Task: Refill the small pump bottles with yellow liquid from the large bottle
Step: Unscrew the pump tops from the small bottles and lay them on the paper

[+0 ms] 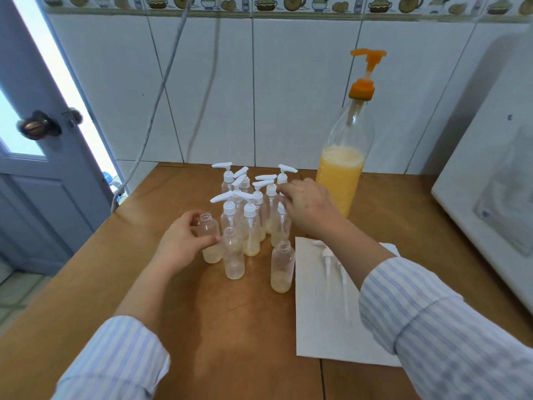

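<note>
A cluster of several small clear pump bottles (250,223) stands mid-table, most with white pump tops and a little yellow liquid at the bottom. Three at the front are uncapped. My left hand (184,241) grips the leftmost uncapped bottle (210,241). My right hand (308,209) is closed on the white pump cap of a small bottle (281,226) at the cluster's right side. The large bottle (343,168) with an orange pump stands behind my right hand, about a third full of yellow liquid. Two removed white pumps (336,272) lie on a white paper sheet (326,327).
The wooden table (216,327) meets a white tiled wall at the back. A large white appliance (496,203) stands at the right edge. A grey cable (161,90) hangs down the wall on the left, beside a blue door (34,168).
</note>
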